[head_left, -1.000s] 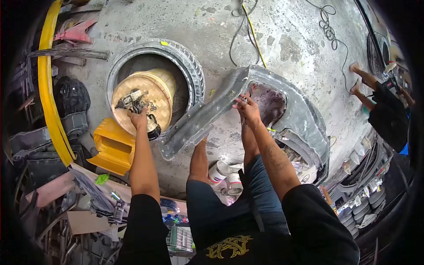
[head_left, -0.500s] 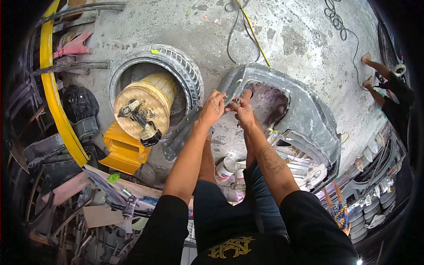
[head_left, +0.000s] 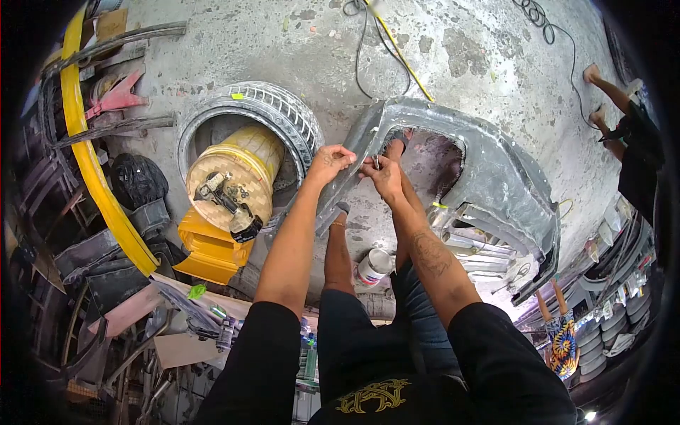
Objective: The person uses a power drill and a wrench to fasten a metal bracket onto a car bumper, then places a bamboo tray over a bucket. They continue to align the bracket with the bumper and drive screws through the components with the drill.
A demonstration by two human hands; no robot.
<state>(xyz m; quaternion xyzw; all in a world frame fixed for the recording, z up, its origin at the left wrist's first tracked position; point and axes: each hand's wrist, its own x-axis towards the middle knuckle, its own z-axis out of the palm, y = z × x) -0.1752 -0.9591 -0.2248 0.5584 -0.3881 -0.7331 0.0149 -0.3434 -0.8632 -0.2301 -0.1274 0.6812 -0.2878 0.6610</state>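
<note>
A grey car bumper (head_left: 489,159), scuffed and dusty, lies on the concrete floor in front of me, with a large opening in its near side. My left hand (head_left: 331,164) is at its left arm, thumb and fingers pinched together; whatever is between them is too small to name. Just to the right, my right hand (head_left: 384,177) is also closed, its fingers around a small, partly hidden metallic thing. The two hands are a short gap apart, above the bumper's narrow left part.
A tyre (head_left: 301,117) surrounds a yellow bucket (head_left: 258,145) with a woven lid (head_left: 212,184) bearing a black tool (head_left: 230,202). A white tub (head_left: 375,265) stands by my feet. A yellow hose (head_left: 400,49) crosses the floor. Another person (head_left: 630,142) is at right.
My left hand has drawn back slightly to the left, widening the gap between my hands. My right hand stays near the same spot on the bumper. The view has shifted a little.
</note>
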